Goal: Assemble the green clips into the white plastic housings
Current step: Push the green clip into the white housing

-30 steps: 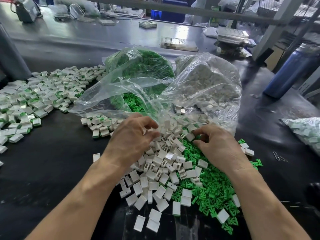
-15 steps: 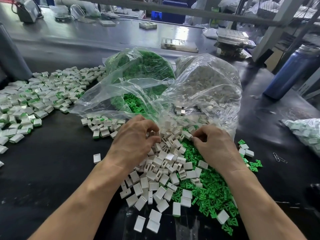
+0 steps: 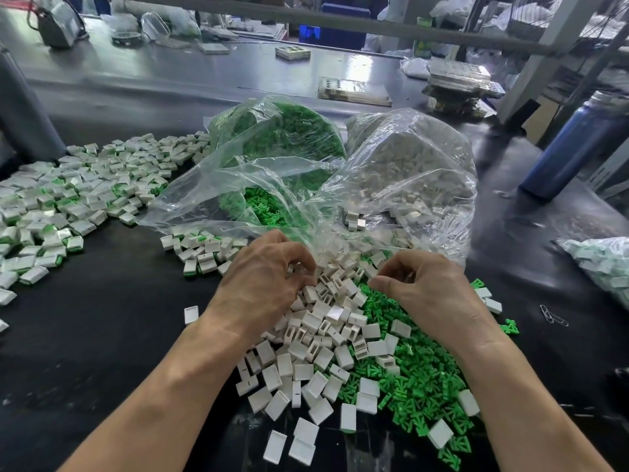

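1. Finished pieces [image 3: 68, 206]: white housings with green showing, spread well to the left of both hands.
2. Left hand [image 3: 262, 284]: fingers curled down into the white housings [image 3: 320, 338]; the tips are buried among them, so whether one is pinched cannot be told.
3. Loose pile: housings lie under and just below the left fingers; green clips [image 3: 418, 379] lie below and beside the right fingers.
4. Right hand [image 3: 425, 294]: fingers curled, thumb against fingertips; any clip between them is hidden.
5. Bags [image 3: 408, 172]: clear bags of green and white parts, just beyond the fingertips.
6. Step, as judged: picking parts. Next: one housing, one clip, slot and clip aligned, then pressed home.
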The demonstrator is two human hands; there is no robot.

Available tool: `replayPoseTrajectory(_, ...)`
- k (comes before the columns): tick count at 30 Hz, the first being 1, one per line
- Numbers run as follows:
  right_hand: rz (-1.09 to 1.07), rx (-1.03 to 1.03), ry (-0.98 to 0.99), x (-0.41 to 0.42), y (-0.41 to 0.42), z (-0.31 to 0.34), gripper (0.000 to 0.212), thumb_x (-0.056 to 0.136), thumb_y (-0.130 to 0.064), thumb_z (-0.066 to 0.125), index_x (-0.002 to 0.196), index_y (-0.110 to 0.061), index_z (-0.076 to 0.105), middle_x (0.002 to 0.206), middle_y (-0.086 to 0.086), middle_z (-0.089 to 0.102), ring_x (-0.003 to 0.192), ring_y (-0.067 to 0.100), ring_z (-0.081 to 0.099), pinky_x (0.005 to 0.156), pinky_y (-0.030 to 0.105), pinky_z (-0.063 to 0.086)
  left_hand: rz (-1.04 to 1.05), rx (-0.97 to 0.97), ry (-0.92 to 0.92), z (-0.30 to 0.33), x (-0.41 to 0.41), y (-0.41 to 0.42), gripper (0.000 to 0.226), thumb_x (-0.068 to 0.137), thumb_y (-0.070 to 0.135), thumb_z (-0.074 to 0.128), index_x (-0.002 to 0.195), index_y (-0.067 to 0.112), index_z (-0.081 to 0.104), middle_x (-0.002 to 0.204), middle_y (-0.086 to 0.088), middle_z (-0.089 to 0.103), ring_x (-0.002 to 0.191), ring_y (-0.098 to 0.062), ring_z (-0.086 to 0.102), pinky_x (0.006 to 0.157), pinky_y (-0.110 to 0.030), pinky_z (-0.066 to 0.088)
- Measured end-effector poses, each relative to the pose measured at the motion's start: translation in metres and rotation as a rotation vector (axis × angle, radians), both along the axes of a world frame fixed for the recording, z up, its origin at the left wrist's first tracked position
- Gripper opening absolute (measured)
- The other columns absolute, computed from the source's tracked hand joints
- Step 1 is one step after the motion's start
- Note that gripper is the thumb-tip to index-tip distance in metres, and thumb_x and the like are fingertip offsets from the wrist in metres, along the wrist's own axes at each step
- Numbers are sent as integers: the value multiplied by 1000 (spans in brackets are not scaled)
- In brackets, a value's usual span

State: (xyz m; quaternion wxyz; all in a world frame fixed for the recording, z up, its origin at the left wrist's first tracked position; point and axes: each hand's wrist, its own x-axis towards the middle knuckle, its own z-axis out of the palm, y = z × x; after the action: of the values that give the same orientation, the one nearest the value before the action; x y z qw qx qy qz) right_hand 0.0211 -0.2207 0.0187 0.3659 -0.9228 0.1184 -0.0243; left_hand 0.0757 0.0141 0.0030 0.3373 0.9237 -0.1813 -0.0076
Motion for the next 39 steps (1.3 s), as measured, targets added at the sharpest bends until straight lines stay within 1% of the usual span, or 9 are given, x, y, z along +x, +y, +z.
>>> replayPoseTrajectory(6,78,7,25,1,5,-7,8,87,-43,81,93,-40,78,91,-19,67,85,0,62,71,18,46,-30,-3,7,-1,2,-1,19,88,28,79,90,43,68,107,28,53,105,3,55,83,-6,32)
replayPoseTrajectory(9,89,-27,4,1,5,-8,7,89,-46,79,94,-41,78,92,-21,65,84,-1,60,70,16,46,-44,-29,25,-2,3,-1,18,87,31,79,92,46,69,107,27,54,105,3,55,85,-8,37)
replayPoseTrajectory(14,90,-64,-59,0,9,-11,10,97,-44,69,97,-38,76,89,-20,65,81,1,61,74,28,53,-63,6,-24,-1,4,-1,15,85,38,78,96,46,73,102,27,53,101,2,52,88,-16,41)
replayPoseTrajectory(19,54,-8,-157,-1,12,-11,10,99,-37,68,90,-37,71,83,-18,66,73,-5,64,55,8,45,-82,51,-113,-1,2,0,13,85,40,78,98,42,76,99,28,53,96,5,50,84,-12,38)
replayPoseTrajectory(22,25,75,-228,-1,14,-9,10,100,-29,68,91,-32,68,82,-14,67,81,-17,61,61,1,44,-82,31,-102,0,1,1,11,87,37,78,96,42,74,102,29,52,101,3,51,91,-18,39)
replayPoseTrajectory(26,4,238,-301,0,15,-8,11,99,-25,68,91,-32,68,83,-5,73,74,2,70,62,12,53,-74,-100,-6,4,0,2,13,87,37,78,91,45,69,108,28,53,102,7,54,95,-19,44)
replayPoseTrajectory(30,26,505,-339,-2,20,-7,10,99,-14,66,100,-23,72,87,2,78,67,13,70,54,21,54,-65,-340,28,12,-4,0,15,87,30,78,95,38,69,92,15,66,84,4,64,68,-12,53)
replayPoseTrajectory(34,104,677,-382,-5,30,-5,12,100,-4,63,102,-11,72,88,7,78,64,16,70,51,23,55,-127,-675,197,18,-8,-5,23,79,26,78,99,19,71,91,5,76,80,-8,72,73,-20,59)
replayPoseTrajectory(39,137,735,-384,-7,39,-2,10,100,-1,61,102,-4,70,83,9,77,62,18,68,51,25,55,-159,-821,247,14,-11,-11,28,74,23,82,99,16,70,90,2,76,81,-12,72,72,-22,58)
